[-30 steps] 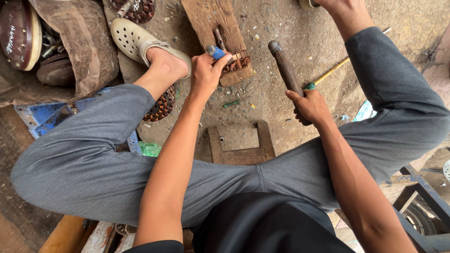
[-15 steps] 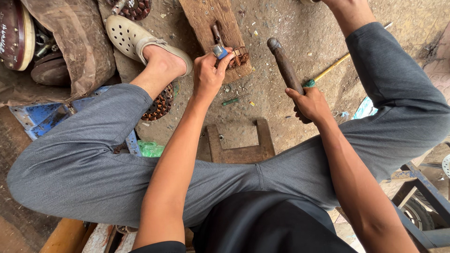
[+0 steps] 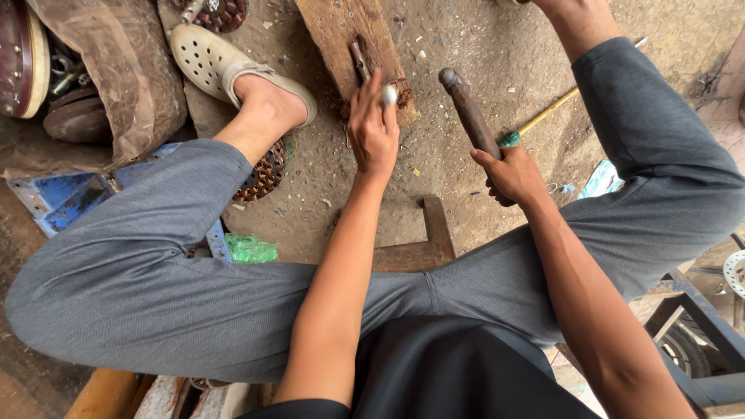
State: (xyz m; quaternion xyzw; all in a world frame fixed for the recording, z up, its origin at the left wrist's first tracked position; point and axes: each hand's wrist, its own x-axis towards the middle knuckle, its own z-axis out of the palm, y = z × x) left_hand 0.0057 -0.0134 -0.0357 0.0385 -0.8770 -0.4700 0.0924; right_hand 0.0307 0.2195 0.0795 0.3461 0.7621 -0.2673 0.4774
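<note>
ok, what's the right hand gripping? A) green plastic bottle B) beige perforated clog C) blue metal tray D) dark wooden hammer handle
D: the right hand is closed around the lower end of the dark wooden hammer handle, which angles up beside the weathered wooden plank that the left hand works over.

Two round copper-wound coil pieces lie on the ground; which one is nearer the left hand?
The coil piece beside the left ankle, under the bent knee. The other coil piece lies at the top edge, beyond the sandal, farther from the left hand.

Rough weathered wooden plank [image 3: 341,35], matt dark wooden hammer handle [image 3: 473,120], gritty concrete floor [image 3: 481,46].
</note>
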